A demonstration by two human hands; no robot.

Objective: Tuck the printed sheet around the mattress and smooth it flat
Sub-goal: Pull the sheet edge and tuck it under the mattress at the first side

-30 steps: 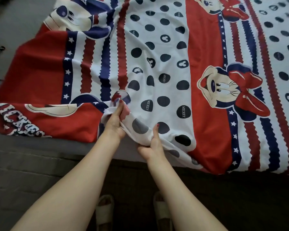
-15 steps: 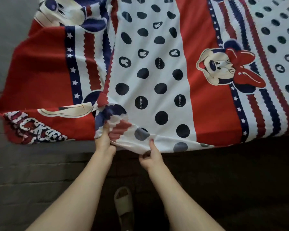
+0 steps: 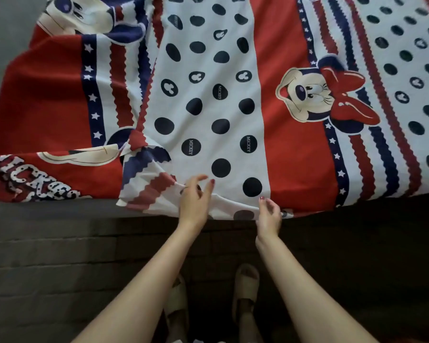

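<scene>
At the mattress (image 3: pixel 60 214) near edge, the printed sheet (image 3: pixel 208 95) is lying spread on top but bunching into folds at its hem, untucked. Your left hand (image 3: pixel 193 201) is hovering over the folds, fingers loosely spread, gripping nothing. Your right hand (image 3: pixel 269 216) is touching the hem, fingers relaxed (grip unclear). Tucking and smoothing are remaining; far edges are cut off.

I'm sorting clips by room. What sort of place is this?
Most likely a bedroom: a cartoon-print bed sheet lies spread over a grey mattress, and a person in slippers stands at its edge.
</scene>
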